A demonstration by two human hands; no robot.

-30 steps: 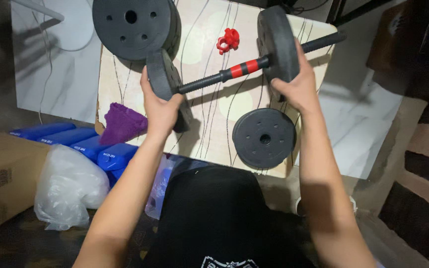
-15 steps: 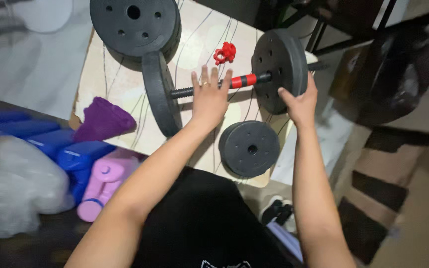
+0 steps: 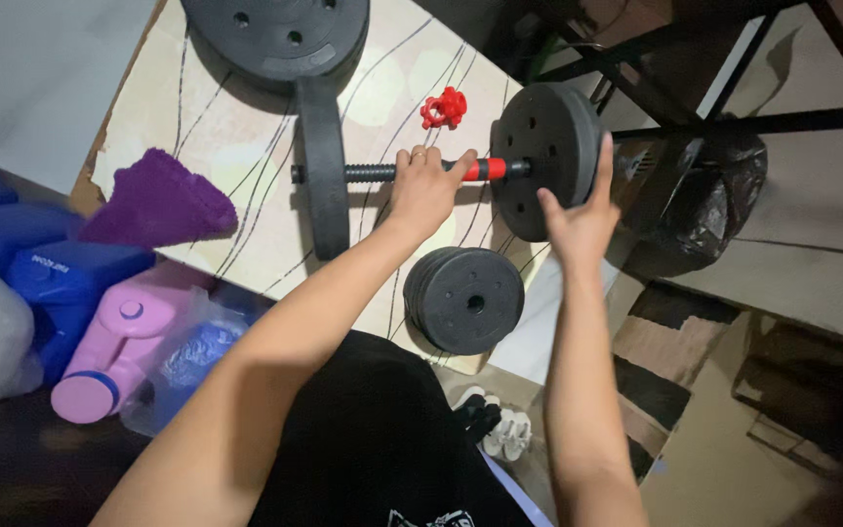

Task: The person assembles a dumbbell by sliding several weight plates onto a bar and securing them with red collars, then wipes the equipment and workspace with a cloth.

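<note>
Black iron makes up the dumbbell (image 3: 421, 172), which lies across a pale board (image 3: 236, 127) patterned with dark lines. Left hand (image 3: 424, 187) has its fingers clamped on the bar beside the red grip section. Right hand (image 3: 578, 210) presses flat against the right weight plate (image 3: 543, 137), fingers apart. A red collar nut (image 3: 443, 107) sits just above the bar; a loose stack of plates (image 3: 465, 299) lies below.

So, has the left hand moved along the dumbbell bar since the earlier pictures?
Yes. The left hand went from the left weight plate toward the red collar.
</note>
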